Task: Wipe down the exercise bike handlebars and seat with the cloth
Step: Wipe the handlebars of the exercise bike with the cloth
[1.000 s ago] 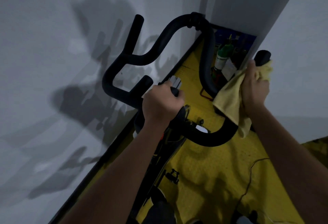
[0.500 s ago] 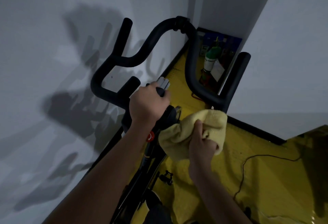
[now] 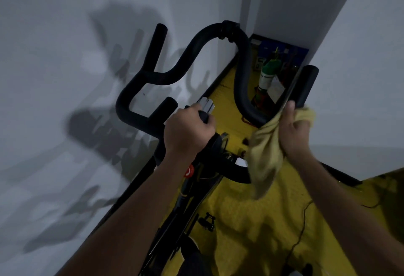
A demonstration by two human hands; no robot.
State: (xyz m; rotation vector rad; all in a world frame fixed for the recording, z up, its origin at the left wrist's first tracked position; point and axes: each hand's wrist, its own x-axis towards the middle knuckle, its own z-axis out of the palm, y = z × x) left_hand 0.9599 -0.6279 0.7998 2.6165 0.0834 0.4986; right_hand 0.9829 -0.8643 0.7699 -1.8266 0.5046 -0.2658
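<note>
A person's right hand (image 3: 294,132) clamps the cloth (image 3: 265,155) round the handlebars' (image 3: 240,72) right prong, below its tip, apparently to wipe it; the left hand (image 3: 188,132) grips the centre, likely steadying the bike. Seat unseen.

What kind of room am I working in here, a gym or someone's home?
Probably a home workout corner, not a commercial gym. One exercise bike is squeezed against plain white walls on a yellow floor, and household clutter, including a green bottle, is tucked into the nook behind the handlebars.
</note>
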